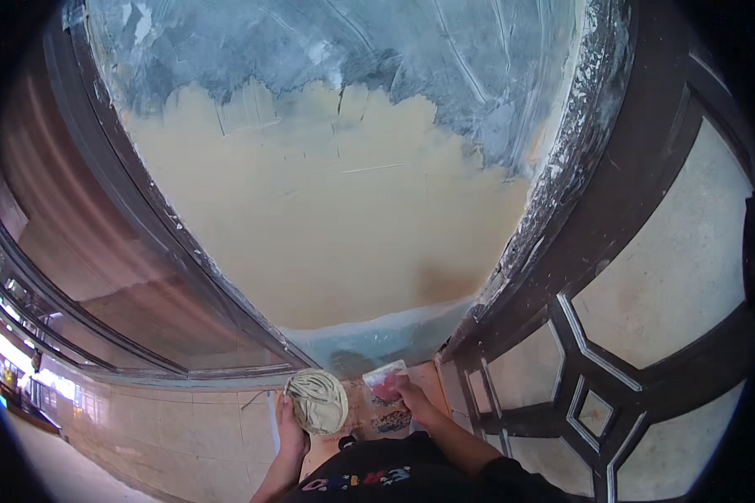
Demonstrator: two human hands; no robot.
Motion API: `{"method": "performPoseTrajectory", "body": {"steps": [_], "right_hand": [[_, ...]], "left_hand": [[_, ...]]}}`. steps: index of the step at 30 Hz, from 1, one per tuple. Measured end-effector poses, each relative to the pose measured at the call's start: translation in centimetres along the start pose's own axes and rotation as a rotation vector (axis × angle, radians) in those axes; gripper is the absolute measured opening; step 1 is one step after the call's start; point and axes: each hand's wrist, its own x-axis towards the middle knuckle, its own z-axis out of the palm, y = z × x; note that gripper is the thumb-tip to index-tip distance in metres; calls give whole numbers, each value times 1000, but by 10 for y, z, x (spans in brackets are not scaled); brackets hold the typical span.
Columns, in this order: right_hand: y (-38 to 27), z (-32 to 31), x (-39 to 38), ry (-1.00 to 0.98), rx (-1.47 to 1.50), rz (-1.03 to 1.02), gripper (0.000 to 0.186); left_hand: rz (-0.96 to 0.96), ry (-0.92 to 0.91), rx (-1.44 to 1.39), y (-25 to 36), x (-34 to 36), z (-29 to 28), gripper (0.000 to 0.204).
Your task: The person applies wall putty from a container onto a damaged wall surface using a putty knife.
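My left hand (288, 428) is closed on the side of a round, shallow tub (315, 402) of cream-coloured putty, whose surface is ridged and folded. In my right hand (412, 397) is a flat putty scraper (385, 381) with a pale edge and a red-pink part, gripped by the fingers close to the tub's right. Both hands are low in front of the wall (327, 210), apart from it. Smooth beige putty covers its middle, with a ragged upper border against the blue-grey surface (294, 42). A blue-grey strip (377, 339) shows along its foot.
Dark, paint-flecked trim (575, 109) edges the wall on the right, beside a dark panelled door (579, 335) with pale insets. A dark wooden frame (143, 193) runs along the left. Below are floor tiles (184, 423) and a dark speckled patch (391, 420) near my right hand.
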Motion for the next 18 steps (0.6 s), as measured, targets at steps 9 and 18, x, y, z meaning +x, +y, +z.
{"method": "performPoseTrajectory", "body": {"steps": [9, 18], "right_hand": [[-235, -39, -73, -2, 295, -932, 23], [-193, -61, 20, 156, 87, -924, 17]], "left_hand": [[-51, -60, 16, -11, 2, 65, 42], [-83, -15, 9, -34, -3, 89, 42]]}}
